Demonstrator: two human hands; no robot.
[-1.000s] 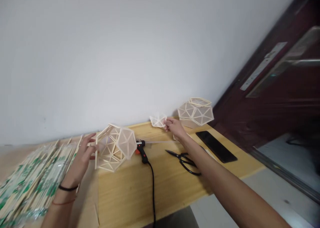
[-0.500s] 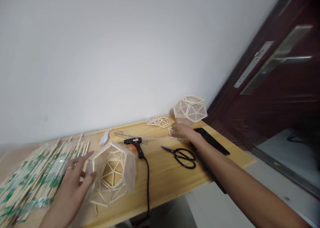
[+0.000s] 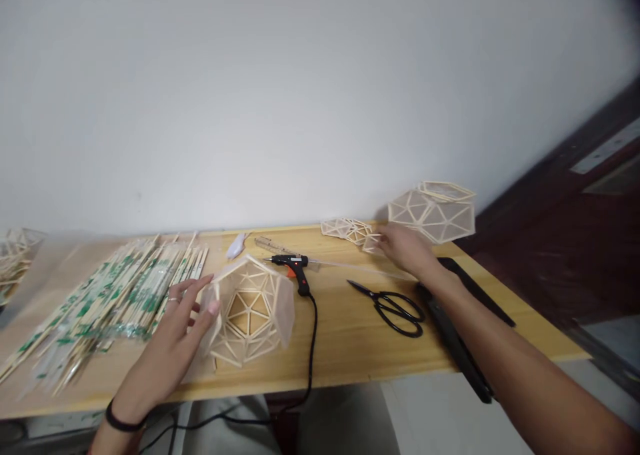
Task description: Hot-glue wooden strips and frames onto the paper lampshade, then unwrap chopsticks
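A dome-like frame of thin wooden sticks with translucent panels [image 3: 284, 308] stands on the table, its open side towards me. My left hand [image 3: 183, 325] grips its left rim, thumb and fingertips at the panel's edge. Farther right, my right hand [image 3: 407, 248] has its fingers closed on a small stick panel [image 3: 371, 243], partly hidden by the hand. That panel is beside the flat stick panels [image 3: 345, 228] near the wall. Behind the right hand rests a larger panelled stick structure [image 3: 440, 216], with a loose-looking panel on top.
A black glue gun [image 3: 295, 262] with its cord lies mid-table, a clear ruler [image 3: 273, 245] behind it. Black scissors [image 3: 395, 308] lie nearer the right forearm, beside a long black object [image 3: 457, 348]. Bundles of wrapped sticks [image 3: 145, 295] cover the left side. A white object [image 3: 237, 246] sits near the wall.
The view has swung left, so the table's things appear farther right and more of its left side shows. My right hand and the small panel are nearer the flat panels. My left hand stays on the dome.
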